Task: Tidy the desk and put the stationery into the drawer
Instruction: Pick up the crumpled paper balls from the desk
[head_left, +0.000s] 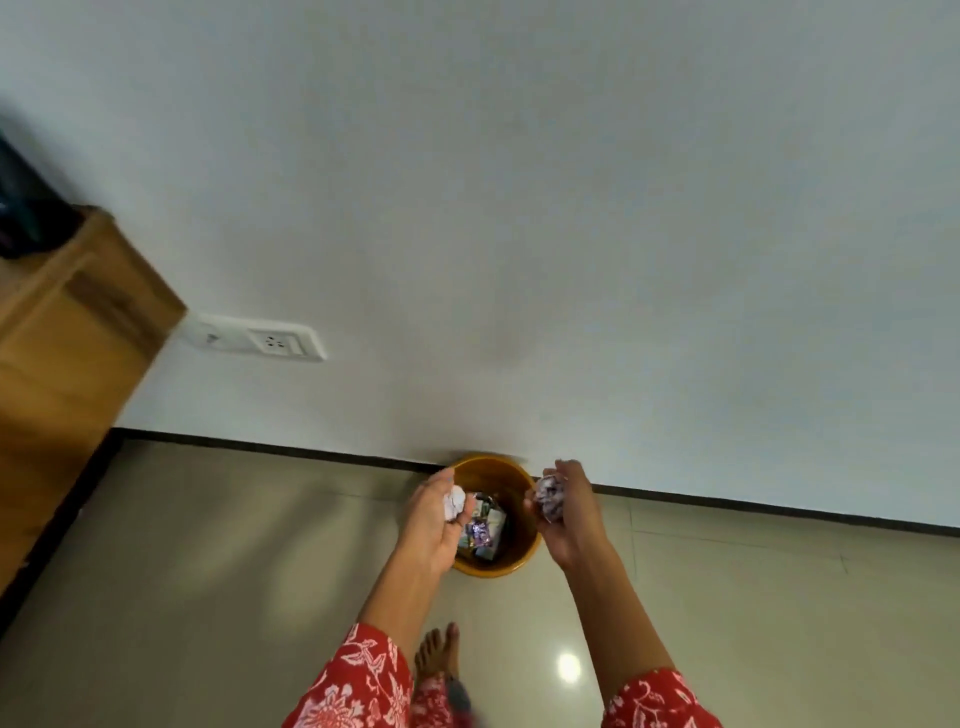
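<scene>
Two crumpled paper wads are being held over the yellow bin (511, 564), one per hand. We are curling our left hand (434, 525) loosely around a white paper ball (457, 503), fingers cupped on it, palm turned inward toward the bin mouth. We are clamping our right hand (569, 512) around a purple-printed crumpled wad (550, 498), fingers wrapped behind it. Both wads are sitting just above the rim, on opposite sides of the opening, with the bin directly below and between the hands; neither hand is clearly nearer. Wrappers (480, 530) are already lying inside. We are judging the coming move as a plain release, each wad falling inward and down. Risk: either wad clipping the rim and bouncing onto the floor (208, 545). Wooden surface (67, 332) is showing at left; no drawer or stationery is visible.
</scene>
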